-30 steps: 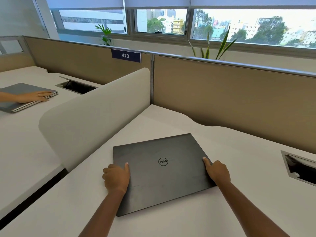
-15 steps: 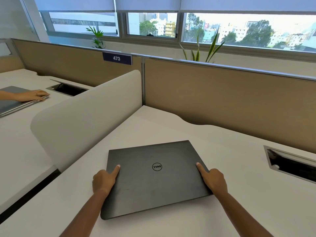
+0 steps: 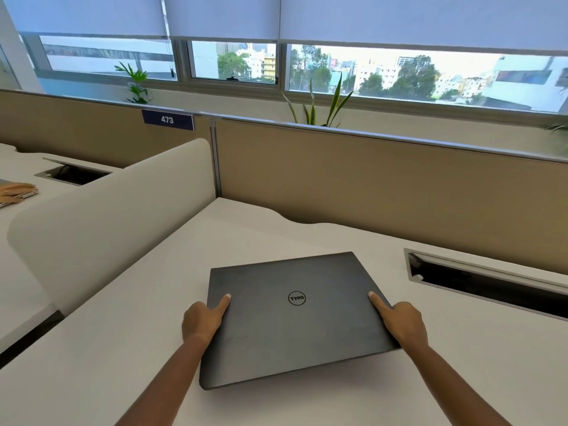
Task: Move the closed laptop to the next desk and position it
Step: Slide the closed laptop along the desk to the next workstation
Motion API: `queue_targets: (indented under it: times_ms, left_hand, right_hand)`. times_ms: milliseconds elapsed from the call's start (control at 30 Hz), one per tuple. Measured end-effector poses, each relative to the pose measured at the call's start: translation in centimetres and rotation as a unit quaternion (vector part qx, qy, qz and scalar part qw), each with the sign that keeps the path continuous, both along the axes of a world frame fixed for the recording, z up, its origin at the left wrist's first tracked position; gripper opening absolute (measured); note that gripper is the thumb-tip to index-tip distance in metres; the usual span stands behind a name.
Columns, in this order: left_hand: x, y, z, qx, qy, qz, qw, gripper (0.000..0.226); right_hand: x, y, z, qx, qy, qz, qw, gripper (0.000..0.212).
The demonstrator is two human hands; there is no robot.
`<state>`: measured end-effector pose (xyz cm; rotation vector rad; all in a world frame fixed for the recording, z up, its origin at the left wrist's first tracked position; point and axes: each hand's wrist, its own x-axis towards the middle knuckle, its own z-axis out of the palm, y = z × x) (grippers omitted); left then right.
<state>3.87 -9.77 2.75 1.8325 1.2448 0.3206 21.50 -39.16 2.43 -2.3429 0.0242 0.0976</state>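
Note:
A closed dark grey laptop [image 3: 295,318] with a round logo lies flat on the white desk [image 3: 307,235] in front of me. My left hand [image 3: 201,321] grips its left edge, index finger stretched along the lid. My right hand [image 3: 402,322] grips its right edge the same way. The laptop's near left corner sits close to the desk's front.
A curved white divider [image 3: 101,222] separates this desk from the left desk, where another person's hand [image 3: 15,192] rests on a silver laptop. A cable slot [image 3: 491,284] opens at the right. Tan partition panels [image 3: 368,186] run along the back.
The laptop has shifted right along the desk with both hands on its edges, away from the divider. My view has turned right, so the left desk is nearly out of frame.

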Motion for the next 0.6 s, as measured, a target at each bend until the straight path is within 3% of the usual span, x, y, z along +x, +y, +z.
queue_targets:
  times_ms: [600]
  left_hand:
    - [7.8, -19.6, -0.8, -0.04, 0.009, -0.132, 0.99, 0.051]
  right_hand:
    - [0.7, -23.5, -0.2, -0.029, 0.008, -0.113, 0.993, 0.061]
